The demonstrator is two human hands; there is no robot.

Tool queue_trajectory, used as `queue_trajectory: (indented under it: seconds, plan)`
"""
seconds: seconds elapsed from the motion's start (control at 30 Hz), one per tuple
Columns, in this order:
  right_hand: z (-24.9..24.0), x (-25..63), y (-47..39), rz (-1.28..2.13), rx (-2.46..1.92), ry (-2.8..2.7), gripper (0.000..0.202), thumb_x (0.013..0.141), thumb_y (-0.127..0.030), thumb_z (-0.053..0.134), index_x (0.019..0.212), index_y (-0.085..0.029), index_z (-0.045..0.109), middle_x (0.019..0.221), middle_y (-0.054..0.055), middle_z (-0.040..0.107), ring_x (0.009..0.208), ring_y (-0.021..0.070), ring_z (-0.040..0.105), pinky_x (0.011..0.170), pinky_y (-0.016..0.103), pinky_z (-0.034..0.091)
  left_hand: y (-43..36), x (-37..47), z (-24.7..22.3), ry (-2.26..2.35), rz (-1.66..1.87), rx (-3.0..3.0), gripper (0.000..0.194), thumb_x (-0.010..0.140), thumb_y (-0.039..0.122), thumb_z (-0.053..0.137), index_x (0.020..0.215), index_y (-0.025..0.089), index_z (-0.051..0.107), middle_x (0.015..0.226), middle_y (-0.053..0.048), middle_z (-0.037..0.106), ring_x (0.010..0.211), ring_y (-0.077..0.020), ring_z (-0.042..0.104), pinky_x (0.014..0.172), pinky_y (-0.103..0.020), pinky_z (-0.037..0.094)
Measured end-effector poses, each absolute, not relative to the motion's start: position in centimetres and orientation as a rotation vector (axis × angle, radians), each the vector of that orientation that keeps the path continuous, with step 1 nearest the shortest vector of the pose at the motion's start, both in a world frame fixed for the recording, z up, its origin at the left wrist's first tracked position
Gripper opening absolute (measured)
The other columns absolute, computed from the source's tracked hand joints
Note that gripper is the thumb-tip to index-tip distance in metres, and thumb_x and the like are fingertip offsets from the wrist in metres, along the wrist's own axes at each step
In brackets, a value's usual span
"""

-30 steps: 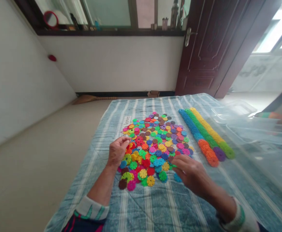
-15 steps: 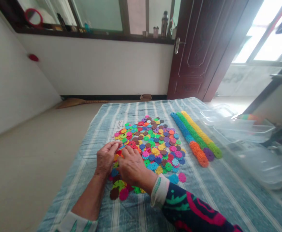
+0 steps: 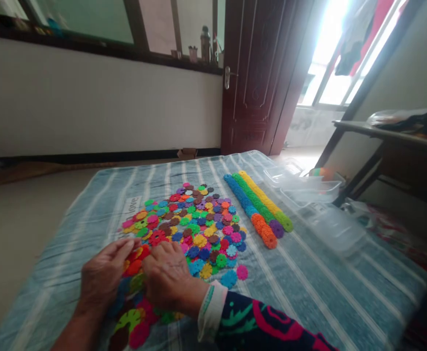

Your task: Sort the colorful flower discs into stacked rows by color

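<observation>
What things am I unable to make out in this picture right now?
All in the head view:
Left hand: blur at its fingertips obscures whether they pinch a disc.
Right hand: its back hides its fingertips and any grip.
Notched plastic discs: those beneath the right hand are covered.
Left forearm: cut off by the bottom edge.
Printed label: "love" reads; the rest is blurred.

Your one view looks forward and down from your head, taking in the pile of discs (image 3: 199, 240) close by at lower left, the striped cloth (image 3: 308, 287) around it, and the door (image 3: 255, 83) and wall (image 3: 107, 107) beyond.
</observation>
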State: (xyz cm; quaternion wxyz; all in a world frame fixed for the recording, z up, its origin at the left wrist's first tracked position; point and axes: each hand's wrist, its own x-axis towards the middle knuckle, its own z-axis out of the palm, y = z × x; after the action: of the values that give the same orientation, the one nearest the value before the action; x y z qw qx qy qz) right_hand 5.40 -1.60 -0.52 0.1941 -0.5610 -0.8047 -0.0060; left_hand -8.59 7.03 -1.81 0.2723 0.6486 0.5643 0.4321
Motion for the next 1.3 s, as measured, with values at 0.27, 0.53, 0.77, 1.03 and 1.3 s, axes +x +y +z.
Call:
queue_trajectory:
  seconds: [0.27,0.53,0.77,1.03,1.3]
  plan:
    - [-1.2,9.6,-5.7,-0.015,-1.414,-2.128,0.008,0.081,-0.019,0.056,0.073,-0.019,0.055,0.08,0.004,0.06,0.081,0.0175,0.05,0.07,0.029,0.039,6.5,-8.2,-2.6,1.464,1.224,1.387,0.029,0.065,0.039,0.066,0.086,0.02,0.072,0.084,-0.003,0.075,0.086,-0.0239,0.07,0.085,-0.036,0.057]
    - [-3.1,14.9,-10.3,0.045,-1.218,-1.892,0.017,0.087,-0.009,0.05,0.074,-0.02,0.051,0.081,0.004,0.06,0.081,0.0172,0.055,0.072,0.03,0.044,5.2,-7.7,-2.7,1.348,1.252,1.401,0.034,0.065,0.043,0.066,0.083,0.015,0.071,0.079,-0.005,0.074,0.078,-0.0214,0.069,0.077,-0.031,0.056]
    - [-3.9,16.5,-10.8,0.034,-1.146,-1.808,0.015,0.087,-0.007,0.051,0.082,-0.021,0.052,0.085,0.005,0.063,0.085,0.0179,0.06,0.074,0.031,0.049,4.8,-8.4,-1.8,1.542,1.176,1.67,0.032,0.071,0.042,0.056,0.085,0.016,0.068,0.085,-0.006,0.073,0.079,-0.0202,0.068,0.073,-0.029,0.055]
    - [-4.8,16.9,-10.6,0.032,-1.131,-1.818,0.017,0.084,-0.004,0.051,0.082,-0.021,0.05,0.084,0.005,0.063,0.085,0.0186,0.061,0.074,0.032,0.05,3.2,-7.3,-0.5,1.597,0.494,2.428,0.033,0.078,0.037,0.055,0.101,0.018,0.066,0.105,-0.009,0.069,0.099,-0.0235,0.064,0.092,-0.036,0.048]
    - [-4.9,16.6,-10.0,0.017,-1.116,-1.796,0.016,0.082,-0.005,0.052,0.08,-0.021,0.05,0.081,0.004,0.063,0.083,0.0179,0.06,0.073,0.032,0.05,2.0,-5.4,-1.7,1.398,0.547,2.703,0.031,0.079,0.034,0.055,0.104,0.018,0.066,0.11,-0.01,0.068,0.104,-0.0262,0.061,0.093,-0.041,0.049]
